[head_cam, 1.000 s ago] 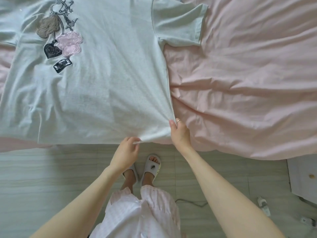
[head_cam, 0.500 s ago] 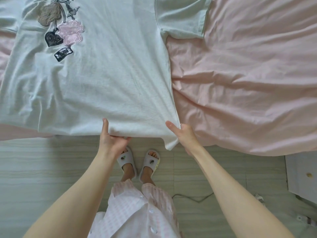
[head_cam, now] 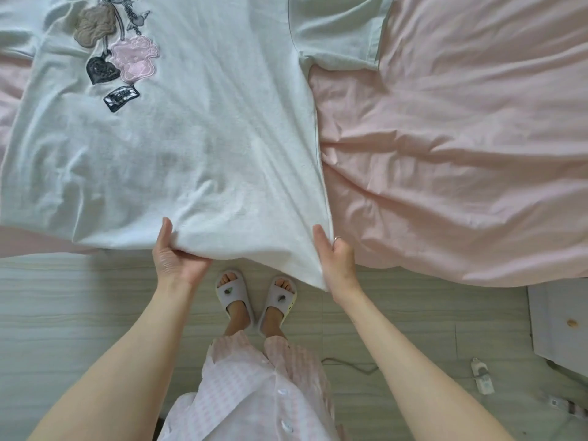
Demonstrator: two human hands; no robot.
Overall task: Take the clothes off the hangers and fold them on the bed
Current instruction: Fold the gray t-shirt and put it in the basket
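Observation:
A pale mint T-shirt (head_cam: pixel 191 148) with stitched patches near its chest lies spread front-up on the pink bed (head_cam: pixel 461 160), its hem hanging over the bed's near edge. My left hand (head_cam: pixel 173 259) grips the hem from below, thumb on top of the cloth. My right hand (head_cam: pixel 337 259) holds the hem's right corner, thumb on the fabric and fingers behind it. One short sleeve (head_cam: pixel 340 30) lies flat at the top. No hanger is in view.
The wrinkled pink sheet covers the bed's right half. Below the bed edge runs a pale tiled floor (head_cam: pixel 63 313) where my feet stand in slippers (head_cam: pixel 235 294). A white cabinet (head_cam: pixel 560 326) stands at the right, with a cable (head_cam: pixel 350 366) and small items on the floor.
My left hand moved left along the hem and took a fuller grip with the thumb on top. The right hand stayed at the right corner, and the hem is now stretched between them.

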